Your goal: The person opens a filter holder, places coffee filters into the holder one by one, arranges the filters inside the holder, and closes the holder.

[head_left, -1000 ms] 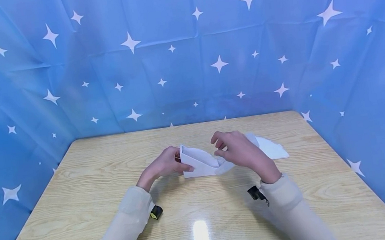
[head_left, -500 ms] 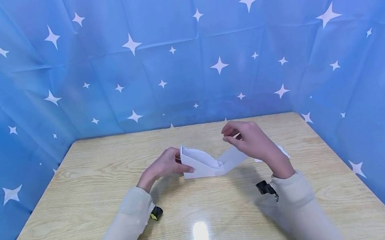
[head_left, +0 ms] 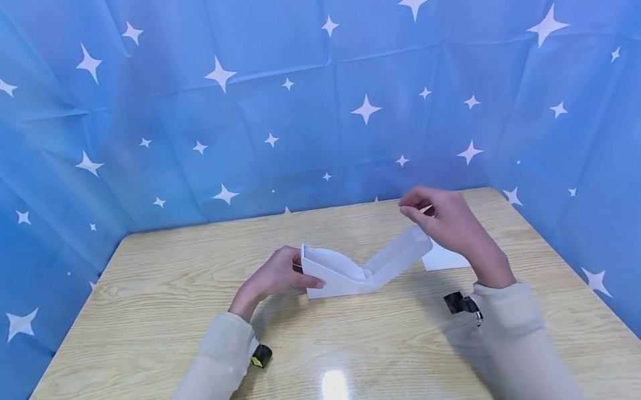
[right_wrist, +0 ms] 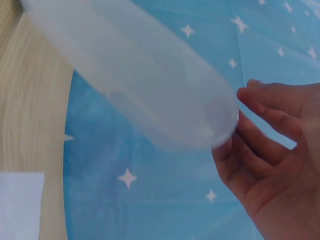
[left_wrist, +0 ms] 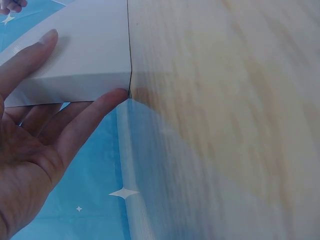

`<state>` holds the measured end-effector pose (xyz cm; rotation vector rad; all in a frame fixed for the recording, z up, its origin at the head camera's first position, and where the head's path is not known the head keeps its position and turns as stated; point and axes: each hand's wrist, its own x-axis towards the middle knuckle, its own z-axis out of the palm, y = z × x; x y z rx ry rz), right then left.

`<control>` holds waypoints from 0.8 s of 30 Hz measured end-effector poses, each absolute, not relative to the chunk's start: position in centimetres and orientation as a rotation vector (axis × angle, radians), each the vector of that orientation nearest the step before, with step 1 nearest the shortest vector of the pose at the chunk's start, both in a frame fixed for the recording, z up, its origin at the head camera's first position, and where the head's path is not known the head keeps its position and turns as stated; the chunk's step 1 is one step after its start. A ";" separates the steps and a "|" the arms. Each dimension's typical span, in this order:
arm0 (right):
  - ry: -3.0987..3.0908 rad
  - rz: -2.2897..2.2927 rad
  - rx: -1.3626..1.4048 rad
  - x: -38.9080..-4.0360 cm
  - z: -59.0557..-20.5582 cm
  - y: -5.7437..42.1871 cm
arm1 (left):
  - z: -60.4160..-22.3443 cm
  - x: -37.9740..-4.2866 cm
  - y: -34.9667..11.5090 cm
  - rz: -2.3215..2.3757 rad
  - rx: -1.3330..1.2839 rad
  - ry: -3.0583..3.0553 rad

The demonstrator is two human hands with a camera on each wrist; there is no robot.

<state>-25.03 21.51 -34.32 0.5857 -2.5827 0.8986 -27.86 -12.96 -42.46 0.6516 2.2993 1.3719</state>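
My left hand [head_left: 275, 271] grips the left end of a white wedge-shaped box [head_left: 330, 273] on the table, thumb [left_wrist: 42, 47] on one face and the other fingers beneath. A sloping opening shows a white inner panel [head_left: 334, 259]. From the box's low right end a translucent, whitish strip [head_left: 397, 256] slants up to the right, its rounded end at my right hand [head_left: 454, 226]. In the right wrist view, curled fingertips sit around that rounded end of the strip [right_wrist: 165, 85], some partly hidden behind it.
A flat white sheet or card [head_left: 444, 258] lies on the wooden table [head_left: 182, 259] below my right hand, partly covered by it in the head view. Blue star-patterned cloth [head_left: 311, 127] hangs behind the table and along both sides.
My right hand has moved right and upward away from the box, and the translucent strip has stretched out after it. My left hand and the box have stayed in place.
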 end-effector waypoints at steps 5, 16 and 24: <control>-2.590 0.874 0.528 -25.2 -34.3 22.9 | -42.5 -27.8 -13.0 1.374 0.656 2.296; -2.688 0.938 0.448 -25.5 -34.8 25.5 | -42.5 -27.9 -13.0 1.362 0.659 2.305; -2.740 0.883 0.386 -26.5 -36.1 27.1 | -42.5 -27.9 -13.0 1.379 0.656 2.290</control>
